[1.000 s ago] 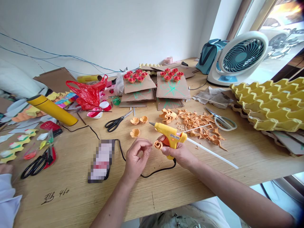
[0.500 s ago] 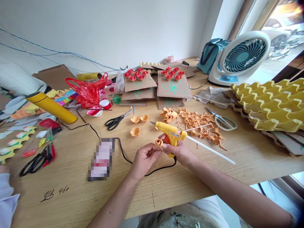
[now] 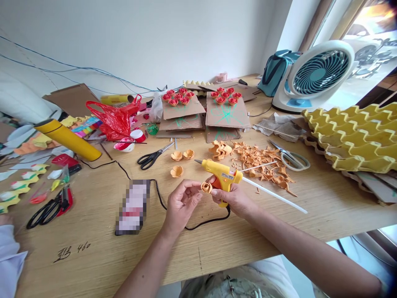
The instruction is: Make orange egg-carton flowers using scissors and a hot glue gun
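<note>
Hot-glue gun [image 3: 215, 169], yellow, one: right hand [image 3: 238, 201], grip closed round handle. Rolled orange rose [image 3: 206, 188], one: at right thumb, before the gun. Left hand [image 3: 182, 203]: grip loosely curled beside rose; hold cannot be told. Cupped orange flowers [image 3: 176, 171], three: on tabletop [image 3: 102, 265], beyond left hand.
</note>
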`<state>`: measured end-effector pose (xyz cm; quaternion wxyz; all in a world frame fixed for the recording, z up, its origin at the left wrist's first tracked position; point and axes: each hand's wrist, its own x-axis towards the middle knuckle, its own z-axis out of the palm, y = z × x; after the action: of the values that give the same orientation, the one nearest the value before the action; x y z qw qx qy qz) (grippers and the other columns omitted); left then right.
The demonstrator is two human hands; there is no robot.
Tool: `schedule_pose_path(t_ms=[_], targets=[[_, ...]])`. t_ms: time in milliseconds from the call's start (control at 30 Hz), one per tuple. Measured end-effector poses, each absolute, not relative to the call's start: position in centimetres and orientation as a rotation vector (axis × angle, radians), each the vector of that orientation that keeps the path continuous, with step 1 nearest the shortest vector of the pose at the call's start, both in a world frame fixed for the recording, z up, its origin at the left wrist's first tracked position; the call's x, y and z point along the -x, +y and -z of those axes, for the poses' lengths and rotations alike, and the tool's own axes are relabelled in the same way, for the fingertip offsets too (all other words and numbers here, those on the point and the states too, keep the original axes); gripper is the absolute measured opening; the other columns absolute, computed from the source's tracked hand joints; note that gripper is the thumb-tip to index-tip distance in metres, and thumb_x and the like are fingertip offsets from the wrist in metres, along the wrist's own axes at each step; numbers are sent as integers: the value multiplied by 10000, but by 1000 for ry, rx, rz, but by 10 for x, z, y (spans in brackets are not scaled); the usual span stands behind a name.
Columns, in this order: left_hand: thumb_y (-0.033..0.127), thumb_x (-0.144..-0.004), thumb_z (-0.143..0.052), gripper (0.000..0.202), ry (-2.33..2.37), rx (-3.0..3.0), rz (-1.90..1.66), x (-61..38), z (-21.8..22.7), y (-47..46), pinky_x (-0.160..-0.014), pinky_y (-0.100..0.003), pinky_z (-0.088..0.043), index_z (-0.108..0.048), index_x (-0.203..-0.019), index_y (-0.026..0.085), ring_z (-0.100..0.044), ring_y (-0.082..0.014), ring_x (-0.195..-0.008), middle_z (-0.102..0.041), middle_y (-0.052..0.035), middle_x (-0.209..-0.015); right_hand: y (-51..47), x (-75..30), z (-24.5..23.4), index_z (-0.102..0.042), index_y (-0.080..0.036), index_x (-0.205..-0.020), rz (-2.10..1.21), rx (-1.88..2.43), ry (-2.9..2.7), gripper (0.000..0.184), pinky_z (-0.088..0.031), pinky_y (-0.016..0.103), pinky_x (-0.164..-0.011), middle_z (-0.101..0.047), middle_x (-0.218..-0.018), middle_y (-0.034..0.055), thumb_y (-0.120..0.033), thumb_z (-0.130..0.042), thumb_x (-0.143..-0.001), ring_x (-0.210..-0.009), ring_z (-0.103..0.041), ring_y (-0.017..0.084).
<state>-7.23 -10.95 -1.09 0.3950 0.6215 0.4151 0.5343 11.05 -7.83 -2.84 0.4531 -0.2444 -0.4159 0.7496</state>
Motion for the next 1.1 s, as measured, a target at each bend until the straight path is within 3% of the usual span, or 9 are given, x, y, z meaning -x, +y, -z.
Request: schedule_pose_path(t_ms=[167, 267, 667, 833, 1100], targets=[[258, -854, -772, 127, 986, -1515, -1360, 73, 10, -109, -680, -197, -533, -699, -940, 199, -672, -118, -743, -709, -6, -825, -79, -111, 27, -625, -191, -963, -1892, 563, -1062, 422, -355, 232, -510, -618, -824, -9, -386, -891, -701, -563, -441, 70], [251, -841, -783, 134, 978, -1509, -1345, 74, 10, -109, -634, -196, -532, -702, -927, 188, -664, -115, -692, -711, -11, -806, -79, -113, 27, -632, -193, -965, -1898, 549, -1106, 408, -378, 234, -519, -602, -810, -14, -390, -884, -712, -579, -446, 78], [195, -854, -760, 121, 936, -1603, -1372, 72, 8, -110, -674, -199, -520, -640, -852, 181, -630, -114, -747, -653, -5, -792, -78, -116, 28, -634, -194, -956, -1886, 548, -1216, 385, -487, 238, -619, -631, -853, -3, -397, -875, -735, -663, -537, 98], [248, -870, -748, 167, 942, -1561, -1356, 68, 6, -111, -639, -186, -503, -603, -825, 178, -596, -96, -697, -614, 13, -762, -77, -116, 24, -638, -199, -915, -1864, 567, -1242, 395, -502, 241, -637, -612, -818, -13, -401, -898, -698, -677, -541, 107], [321, -856, -765, 208, 958, -1512, -1338, 70, 6, -112, -605, -205, -523, -616, -878, 179, -628, -110, -659, -671, -9, -779, -78, -113, 21, -644, -204, -920, -1855, 582, -1205, 393, -490, 253, -621, -612, -823, -5, -405, -896, -695, -680, -549, 122]])
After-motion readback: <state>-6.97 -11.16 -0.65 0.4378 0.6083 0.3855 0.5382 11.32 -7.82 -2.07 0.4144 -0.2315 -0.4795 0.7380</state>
